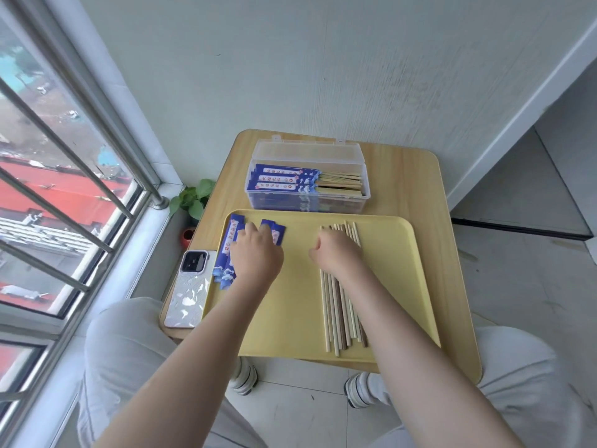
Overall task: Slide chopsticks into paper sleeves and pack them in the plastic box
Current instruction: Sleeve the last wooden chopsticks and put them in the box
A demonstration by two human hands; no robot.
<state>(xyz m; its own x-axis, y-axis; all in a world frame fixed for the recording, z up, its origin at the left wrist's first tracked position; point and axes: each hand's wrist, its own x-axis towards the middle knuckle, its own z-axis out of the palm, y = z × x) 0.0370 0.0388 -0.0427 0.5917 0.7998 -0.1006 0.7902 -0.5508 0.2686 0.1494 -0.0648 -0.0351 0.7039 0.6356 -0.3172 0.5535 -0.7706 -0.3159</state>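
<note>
White phone [189, 287] on wooden table [416, 189]; green potted plant [193, 197]; barred window [64, 189]

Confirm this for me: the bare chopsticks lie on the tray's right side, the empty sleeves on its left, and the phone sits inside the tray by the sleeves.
One thing is wrong: the phone is not inside the tray. The head view shows it on the table, just off the tray's left edge. The rest holds: chopsticks on the right, sleeves on the left.

- Bare wooden chopsticks [337, 313] are laid lengthwise at the tray's right.
- Blue paper sleeves [228, 244] are stacked at its left.
- Sleeved pairs are packed in the open clear plastic box [308, 176].
</note>
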